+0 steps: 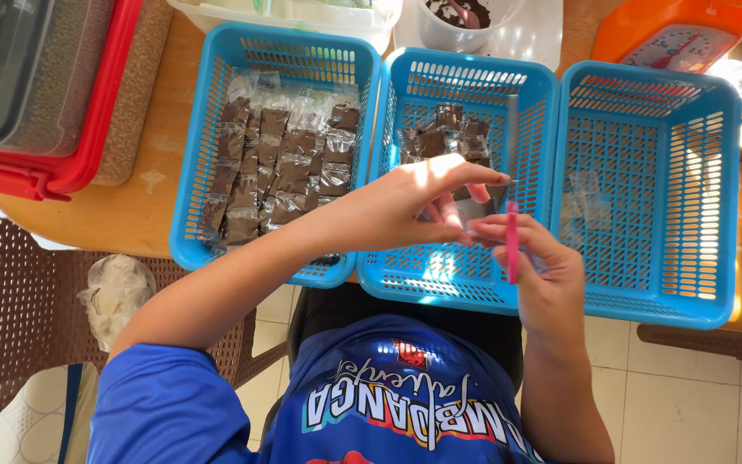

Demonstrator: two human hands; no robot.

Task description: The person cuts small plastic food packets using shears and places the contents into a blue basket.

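A small clear packet (472,209) is pinched over the middle blue basket (440,275) by the left hand (405,206), a pink-handled blade (513,232) is gripped at three o'clock by the right hand (543,275), and steady, taut holding is judged best.

Right basket (646,185) nearly bare, open from above; left basket (272,146) packed with sachets (281,172); basket walls block sideways reach

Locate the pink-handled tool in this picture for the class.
In the head view, the pink-handled tool stands upright in the right hand, over the middle blue basket, beside the left hand.
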